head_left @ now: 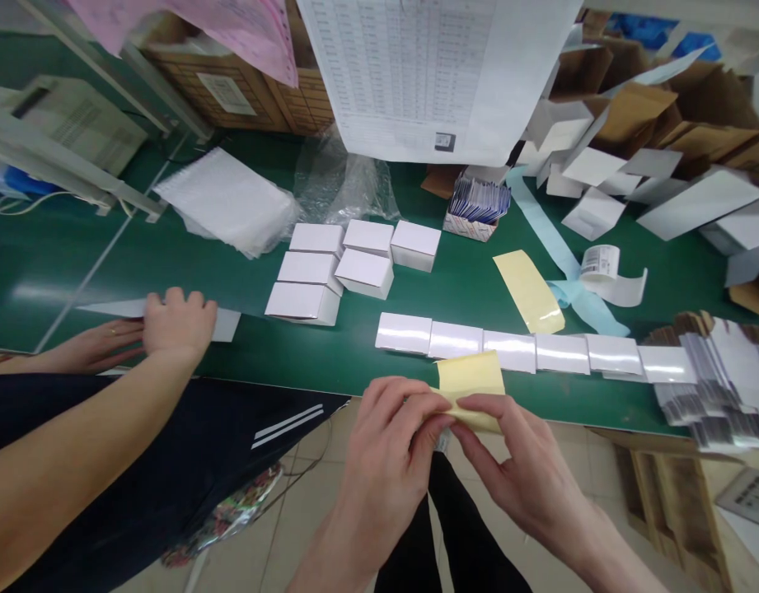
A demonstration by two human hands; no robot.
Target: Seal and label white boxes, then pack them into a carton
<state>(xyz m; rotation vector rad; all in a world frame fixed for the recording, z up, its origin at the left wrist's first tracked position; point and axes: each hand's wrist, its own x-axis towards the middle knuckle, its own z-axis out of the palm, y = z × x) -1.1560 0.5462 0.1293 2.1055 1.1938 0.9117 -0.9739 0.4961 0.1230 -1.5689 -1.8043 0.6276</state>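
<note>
A yellow paper strip (471,375), glossy like sticker backing, is bent between my two hands near the table's front edge. My left hand (395,445) pinches its left side between thumb and fingers. With thumb and forefinger, my right hand (515,461) grips the same strip from the right; the fingertips of both hands almost meet. Whether a small label sits at the fingertips cannot be made out. Just beyond the strip runs a row of flat white boxes (456,339), shiny on top. Another yellow strip (531,292) lies on the green table (354,354) farther back.
At left, a co-worker's hands (178,321) press on a white sheet. Several closed white boxes (311,268) stand left of centre. A small carton of packets (478,206), a label roll (600,262) and stacked flat cartons (719,379) are to the right. A printed sheet (428,82) hangs overhead.
</note>
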